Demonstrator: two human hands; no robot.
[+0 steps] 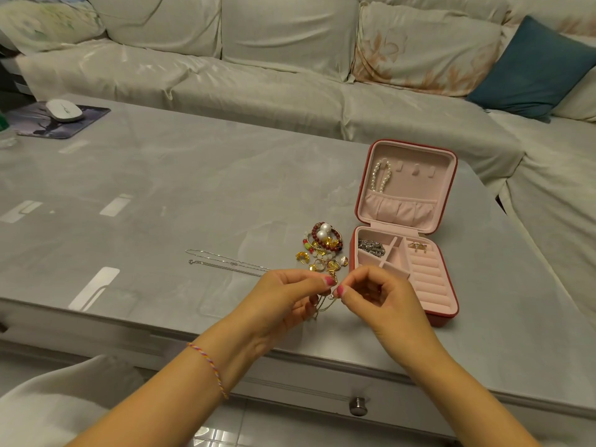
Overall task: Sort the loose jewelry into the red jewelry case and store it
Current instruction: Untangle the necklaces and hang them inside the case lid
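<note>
- A thin gold chain (322, 303) is pinched between the left hand (287, 301) and the right hand (377, 301) above the near part of the bench (161, 195); the fingers of both hands are curled round it, and its loose end is seen hanging below the left hand's fingers; a small ring or clasp appears to be held at the fingertips, though the detail is too fine to be confirmed.
- The red jewelry case (448, 221) is laid open on the bench, just to the right of the hands; its lid is stood up at the far side, and a pearl strand (382, 175) is hung inside the lid above a gathered pink pocket.
- In the case's tray, a silver-coloured piece (371, 248) is placed in the far-left compartment; a ring (418, 246) is seated at the far end of the ring rolls.
- A pile of loose jewelry (322, 248) is left on the bench just left of the case, beyond the hands; red beads, two large pearls and gold pieces are included.
- Two fine silver chains (222, 261) are laid out on the bench to the left of the pile.
- A woven cord bracelet (209, 369) is worn on the left wrist.
- A white mouse (64, 111) is set on a dark mouse pad (84, 119) at the far-left corner of the bench; a sofa (258, 75) with a teal cushion (532, 66) is located beyond the bench.
</note>
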